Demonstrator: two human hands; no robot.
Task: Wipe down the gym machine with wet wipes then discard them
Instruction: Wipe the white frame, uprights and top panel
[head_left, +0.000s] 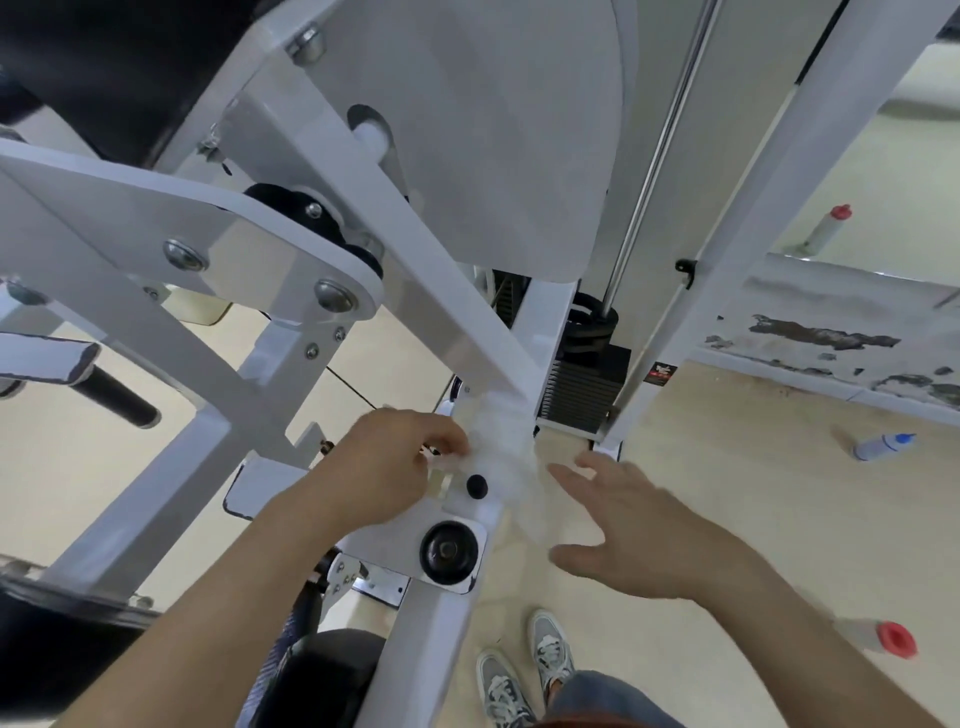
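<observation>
Shoes (524, 670): bottom centre.
Right hand (634, 525): centre right, grip wide, empty.
Left hand (395, 467): centre, grip pinching wipe (500, 453) against frame (426, 270).
Handling: wipe likely light, limp, damp; best bunched whole, not held by a loose edge.

The wipe (506, 457) lies on the machine's slanted bar (415, 244), between the left hand (395, 467) pinching its edge and the right hand (639, 535) spread just beside it. The weight stack (582, 389) stands behind them. A bottle (883, 446) lies on the floor (727, 467) far to the right.
</observation>
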